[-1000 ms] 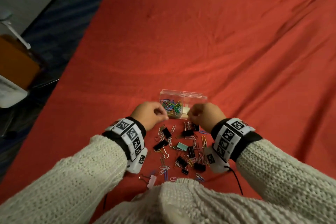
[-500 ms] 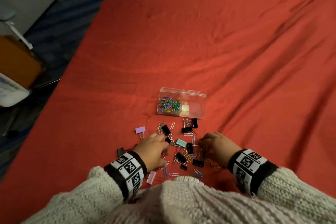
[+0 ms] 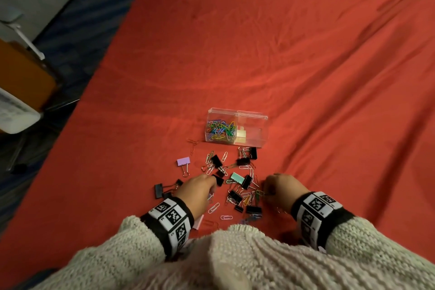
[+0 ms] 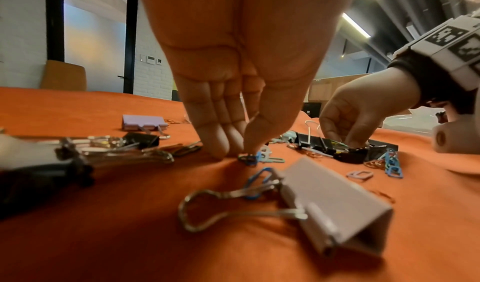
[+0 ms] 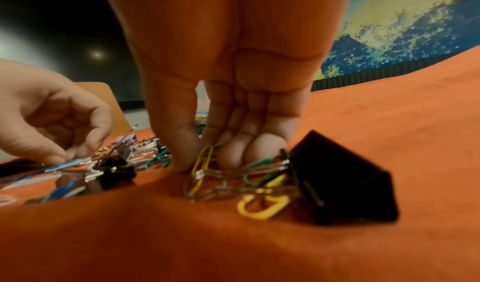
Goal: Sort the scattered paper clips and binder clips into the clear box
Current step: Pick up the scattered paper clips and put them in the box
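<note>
Paper clips (image 3: pixel 244 198) among binder clips (image 3: pixel 235 196)

Clear box (image 3: pixel 251 134): rectangular, two compartments, upright, well beyond both grips; left compartment holds coloured paper clips (image 3: pixel 220 128). Scattered clips (image 3: pixel 237 186) (black, lilac and teal binder clips among wire paper clips) lie flat between and just ahead of the grips.

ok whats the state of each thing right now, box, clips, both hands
clear box: open top, upright on the red cloth
left compartment: holds coloured paper clips
right compartment: no clips visible
lilac binder clip: lying loose, handles folded out
left hand: fingertips pinching a small blue paper clip
right hand: fingertips pinching a yellow paper clip
</note>
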The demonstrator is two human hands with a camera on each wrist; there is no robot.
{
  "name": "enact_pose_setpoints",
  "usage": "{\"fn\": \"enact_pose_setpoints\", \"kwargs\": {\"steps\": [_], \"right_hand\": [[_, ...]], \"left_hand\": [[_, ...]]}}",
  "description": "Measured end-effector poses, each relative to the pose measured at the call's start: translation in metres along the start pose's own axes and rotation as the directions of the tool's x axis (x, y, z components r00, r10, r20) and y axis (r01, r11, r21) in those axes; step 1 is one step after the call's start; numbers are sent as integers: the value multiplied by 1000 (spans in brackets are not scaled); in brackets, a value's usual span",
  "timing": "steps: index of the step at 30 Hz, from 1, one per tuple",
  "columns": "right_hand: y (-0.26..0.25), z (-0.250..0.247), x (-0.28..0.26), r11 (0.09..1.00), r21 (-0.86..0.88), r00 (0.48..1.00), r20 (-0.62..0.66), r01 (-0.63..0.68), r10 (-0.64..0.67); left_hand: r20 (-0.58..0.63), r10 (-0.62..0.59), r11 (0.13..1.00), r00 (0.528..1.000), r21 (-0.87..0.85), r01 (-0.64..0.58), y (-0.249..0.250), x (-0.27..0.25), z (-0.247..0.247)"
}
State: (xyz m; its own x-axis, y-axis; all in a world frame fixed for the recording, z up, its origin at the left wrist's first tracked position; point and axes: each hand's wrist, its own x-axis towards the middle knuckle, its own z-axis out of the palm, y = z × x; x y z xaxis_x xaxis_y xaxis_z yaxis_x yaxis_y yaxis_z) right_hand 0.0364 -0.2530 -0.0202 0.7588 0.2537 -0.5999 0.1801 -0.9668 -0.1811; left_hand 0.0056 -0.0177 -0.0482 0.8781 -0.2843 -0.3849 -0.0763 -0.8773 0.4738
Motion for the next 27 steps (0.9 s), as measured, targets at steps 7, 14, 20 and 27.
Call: {"fn": "enact_pose_setpoints", "kwargs": {"steps": [7, 14, 20, 27], "right_hand": [[-9, -1, 0, 996, -81, 999, 27, -38, 40], [-16, -9, 2, 994, -99, 996, 66, -46, 53], [-22, -40, 5, 998, 32, 998, -31, -48, 49], [-54, -77, 34, 936, 351, 978, -203, 40, 35]], "left_hand": [[9, -58, 998, 998, -25, 58, 3, -11, 0], [122, -22, 998, 992, -49, 28, 7, -9, 1], [110, -6, 990, 994, -140, 22, 9, 3, -19], [-221, -70, 942, 973, -334, -9, 17, 44, -79]]}}
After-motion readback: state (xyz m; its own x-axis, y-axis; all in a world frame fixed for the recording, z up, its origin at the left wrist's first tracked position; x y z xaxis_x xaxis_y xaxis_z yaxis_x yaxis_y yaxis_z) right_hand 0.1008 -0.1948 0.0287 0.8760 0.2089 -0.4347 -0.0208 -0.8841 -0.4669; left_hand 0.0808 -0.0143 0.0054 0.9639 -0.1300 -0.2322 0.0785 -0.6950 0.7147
